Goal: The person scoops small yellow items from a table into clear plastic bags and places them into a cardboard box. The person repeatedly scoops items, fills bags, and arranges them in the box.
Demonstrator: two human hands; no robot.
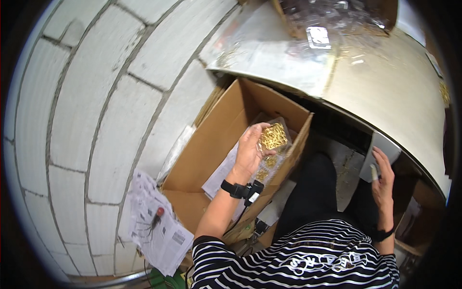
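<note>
My left hand (250,148) grips a clear plastic case (274,136) filled with small gold metal pieces, too fine to identify exactly. It is over a tall open cardboard box (195,166). Below the case, more clear packs of gold pieces (263,173) lie along the box's right side, beside printed paper (221,173). My right hand (383,185) is by the table's front edge, fingers stretched and apart, holding nothing I can see. Something whitish covers one of its digits. Behind the fingers is a pale grey panel (382,144) under the tabletop.
The pale tabletop (385,91) curves across the upper right, with a carton of clear plastic packaging (332,19) and scattered gold bits on it. A white block wall (115,96) rises at left. Printed sheets (161,233) hang beside the cardboard box. Another carton (423,216) stands under the table.
</note>
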